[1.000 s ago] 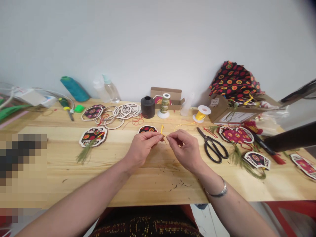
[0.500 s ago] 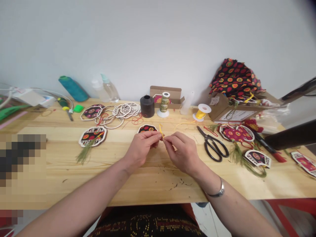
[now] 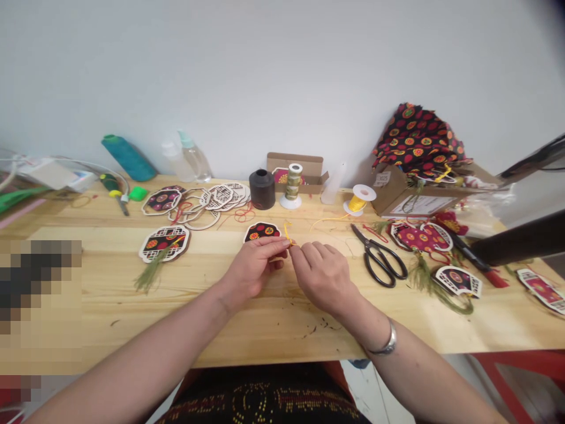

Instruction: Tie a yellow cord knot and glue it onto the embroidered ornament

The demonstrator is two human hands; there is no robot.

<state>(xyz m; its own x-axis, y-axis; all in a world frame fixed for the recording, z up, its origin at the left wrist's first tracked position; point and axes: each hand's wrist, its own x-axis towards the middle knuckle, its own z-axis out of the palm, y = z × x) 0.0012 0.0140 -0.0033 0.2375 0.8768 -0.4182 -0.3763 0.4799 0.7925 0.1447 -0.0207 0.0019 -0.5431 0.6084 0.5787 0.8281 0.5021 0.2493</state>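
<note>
My left hand [image 3: 256, 262] pinches a short yellow cord [image 3: 288, 231], whose end sticks up above the fingertips. Against it, my right hand [image 3: 320, 274] is closed with thumb and forefinger on the same cord; the lower part is hidden by the fingers. Just behind my left hand lies a fabric-covered ornament [image 3: 261, 231], black with red and orange flowers and a pale rim, partly covered by the hand. Farther left, a similar ornament with white lattice [image 3: 165, 244] carries a green tassel [image 3: 152, 272].
Black-handled scissors [image 3: 382, 259] lie right of my right hand. Behind stand a yellow cord spool [image 3: 358, 201], a metallic thread spool [image 3: 293, 187], a black cone [image 3: 262, 189] and a cardboard box [image 3: 410, 197] with patterned fabric [image 3: 417, 141]. Lattice frames [image 3: 227, 196] are piled at the back left.
My right hand has rolled over, its knuckles now turned more upward while its fingertips stay at the cord. My left hand keeps nearly the same place. The view has shifted slightly.
</note>
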